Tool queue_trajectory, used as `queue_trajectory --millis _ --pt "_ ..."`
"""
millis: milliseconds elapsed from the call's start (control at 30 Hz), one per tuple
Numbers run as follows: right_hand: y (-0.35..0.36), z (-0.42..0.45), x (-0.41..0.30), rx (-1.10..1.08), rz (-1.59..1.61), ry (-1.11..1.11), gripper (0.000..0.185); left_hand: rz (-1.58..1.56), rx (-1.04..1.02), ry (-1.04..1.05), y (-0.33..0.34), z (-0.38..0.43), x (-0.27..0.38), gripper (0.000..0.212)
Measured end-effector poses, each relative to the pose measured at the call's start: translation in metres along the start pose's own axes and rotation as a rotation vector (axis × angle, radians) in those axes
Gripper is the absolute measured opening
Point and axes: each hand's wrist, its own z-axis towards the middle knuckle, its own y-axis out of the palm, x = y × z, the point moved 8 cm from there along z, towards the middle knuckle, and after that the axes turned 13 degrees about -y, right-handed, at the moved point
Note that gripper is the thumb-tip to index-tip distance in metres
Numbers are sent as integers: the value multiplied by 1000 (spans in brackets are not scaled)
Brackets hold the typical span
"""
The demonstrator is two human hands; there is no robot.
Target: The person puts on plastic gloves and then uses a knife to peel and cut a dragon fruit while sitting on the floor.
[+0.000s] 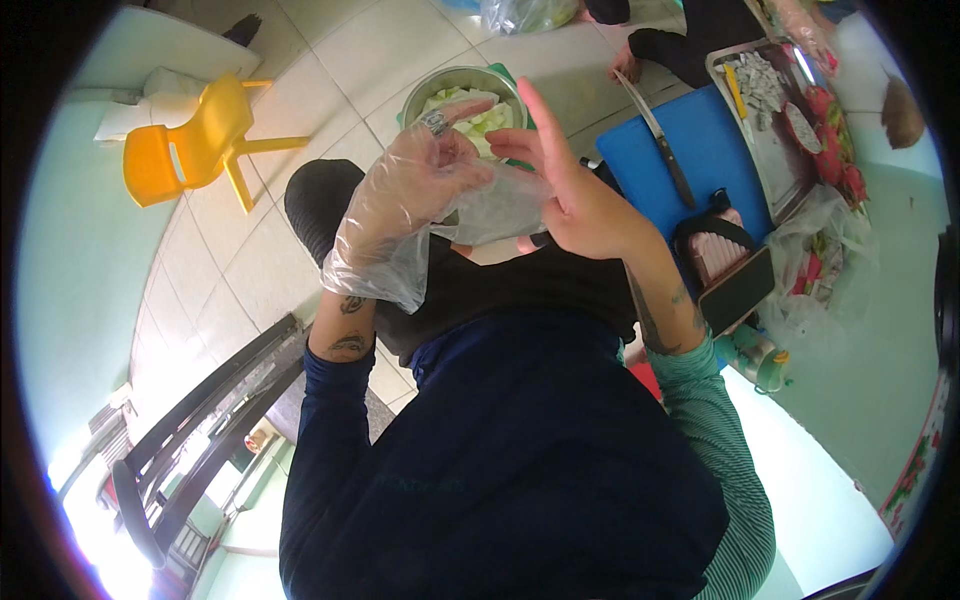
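My left hand (412, 176) wears a clear plastic glove that hangs loose at the wrist, with a ring showing through it. Its fingers pinch a second sheet of clear plastic, seemingly another glove (499, 206), stretched between my two hands. My right hand (574, 180) is bare, its fingers spread, and the plastic's far edge meets it near the thumb. Beyond both hands a metal bowl (411, 105) on the floor holds pale green cut pieces (487, 135), partly hidden by my fingers.
To the right, a knife (664, 150) lies on a blue cutting board (622, 142). Beside it stands a metal tray (772, 169) with diced and whole dragon fruit (829, 142). A phone (739, 292) sits nearer me. A yellow chair (195, 142) stands left. Another person's gloved hand (802, 30) is at the upper right.
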Motion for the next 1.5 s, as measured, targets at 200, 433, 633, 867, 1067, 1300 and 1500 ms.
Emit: queue_trajectory --millis 200,433,633,867,1067,1300,1500 --pt "-7 0 15 63 224 94 98 -110 86 81 -5 -14 -3 52" --pt "-31 -12 36 167 142 320 55 -243 92 21 -18 -24 -17 38" --pt "-20 0 9 -42 -86 184 68 -165 170 11 -35 -24 -26 31" --pt "-7 14 1 10 -368 208 66 552 266 -151 -28 -23 -29 27" --pt "33 -19 -65 343 -1002 -458 34 46 553 -172 -9 -45 -25 20" --pt "2 -40 -10 544 -319 15 13 628 637 677 44 -75 45 35" --pt "-6 -63 21 662 328 35 18 794 467 769 63 -81 58 52"
